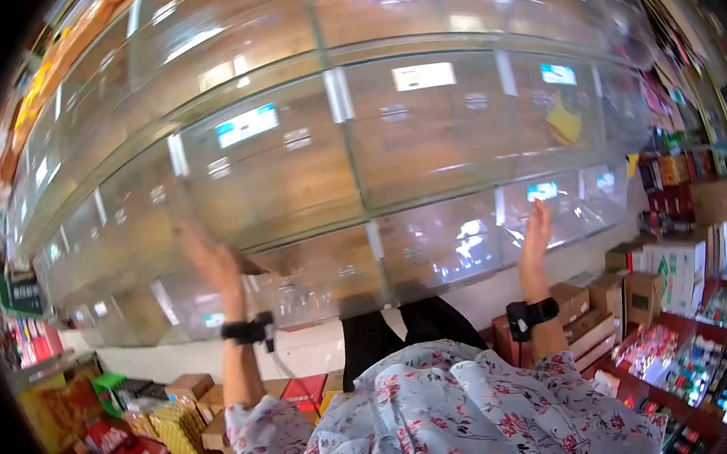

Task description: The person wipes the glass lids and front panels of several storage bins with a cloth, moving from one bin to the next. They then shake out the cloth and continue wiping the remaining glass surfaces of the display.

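A big glass display case [345,139] fills most of the view, with clear shiny panes, thin metal strips between them, and brown wood shelves behind. Small white and blue price tags [247,124] stick on the glass. The left hand [213,261] is raised against a lower pane, fingers stretched out and spread flat, holding nothing. The right hand [537,234] is up too, near another lower pane, fingers straight and together, also holding nothing; I cannot tell if it touches the glass. Each wrist wears a black band [530,315]. Both arms come out of a soft flowery shirt [485,419], pale blue with pink blossoms. On the right, brown cardboard boxes [608,296] sit in a stack beside a red shelf [680,358] full of small bright packets. At the lower left there are more boxes and a yellow bumpy pack [173,427].
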